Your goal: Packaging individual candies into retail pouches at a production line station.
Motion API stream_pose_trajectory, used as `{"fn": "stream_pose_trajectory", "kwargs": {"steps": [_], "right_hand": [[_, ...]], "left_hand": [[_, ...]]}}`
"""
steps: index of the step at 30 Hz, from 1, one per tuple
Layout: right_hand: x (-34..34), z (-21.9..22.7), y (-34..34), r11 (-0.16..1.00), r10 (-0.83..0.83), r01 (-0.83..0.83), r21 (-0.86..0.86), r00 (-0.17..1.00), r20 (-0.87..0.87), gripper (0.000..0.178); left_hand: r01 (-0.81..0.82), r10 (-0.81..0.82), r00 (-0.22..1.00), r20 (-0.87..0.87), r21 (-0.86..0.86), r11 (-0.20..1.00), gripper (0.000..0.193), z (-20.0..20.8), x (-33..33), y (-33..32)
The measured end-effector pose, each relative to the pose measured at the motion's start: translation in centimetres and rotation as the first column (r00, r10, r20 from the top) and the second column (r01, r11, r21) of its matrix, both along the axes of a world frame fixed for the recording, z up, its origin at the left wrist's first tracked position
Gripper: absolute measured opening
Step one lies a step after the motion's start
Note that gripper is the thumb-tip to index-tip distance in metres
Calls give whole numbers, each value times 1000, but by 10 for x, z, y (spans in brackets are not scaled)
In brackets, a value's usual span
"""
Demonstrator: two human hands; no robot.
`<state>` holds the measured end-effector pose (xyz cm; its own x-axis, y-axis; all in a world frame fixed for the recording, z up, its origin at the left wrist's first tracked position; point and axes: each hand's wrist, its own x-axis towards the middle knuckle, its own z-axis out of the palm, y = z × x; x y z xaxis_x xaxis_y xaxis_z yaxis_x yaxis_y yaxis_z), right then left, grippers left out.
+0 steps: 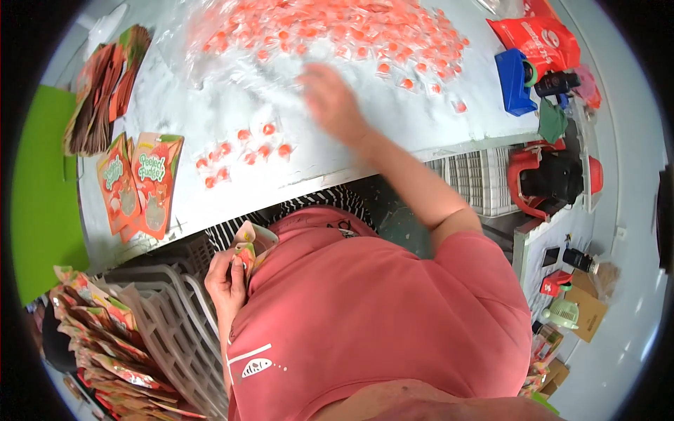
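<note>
Reaching w/ my right hand [330, 102] over the white table [421, 126] toward the big heap of small clear-wrapped orange candies [337, 31], while my left hand [226, 281] pinches an opened printed pouch [247, 245] against my chest, near the table edge. Right fingers are motion-blurred, so can't tell if they're spread or closing, and I see nothing in them. Looks like the grab-a-handful step; next move prob. needs a scoop off the heap's near edge, or the small loose cluster [242, 151] closer to me.
</note>
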<state>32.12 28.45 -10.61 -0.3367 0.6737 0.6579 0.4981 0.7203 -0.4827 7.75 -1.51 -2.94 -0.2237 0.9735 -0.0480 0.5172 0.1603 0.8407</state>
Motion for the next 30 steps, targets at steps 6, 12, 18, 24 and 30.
{"fn": "stream_pose_trajectory", "kwargs": {"steps": [6,12,18,24,30], "right_hand": [[75,-3,82,962,-262,221,161,913,314,31],[88,-19,61,970,-206,129,206,887,413,34],[104,12,-1,979,-158,177,-98,972,177,31],[155,21,-11,904,-383,333,-267,909,-166,21],[150,27,-27,911,-360,342,-231,932,-39,17]], "left_hand": [[48,-48,999,6,10,999,8,-5,-2,9],[23,-22,999,42,-5,1000,11,-6,-2,4],[47,-45,997,63,-40,998,11,-6,-4,9],[73,-71,996,56,-36,997,10,-5,-4,14],[61,-58,996,70,-43,997,8,-3,1,14]]}}
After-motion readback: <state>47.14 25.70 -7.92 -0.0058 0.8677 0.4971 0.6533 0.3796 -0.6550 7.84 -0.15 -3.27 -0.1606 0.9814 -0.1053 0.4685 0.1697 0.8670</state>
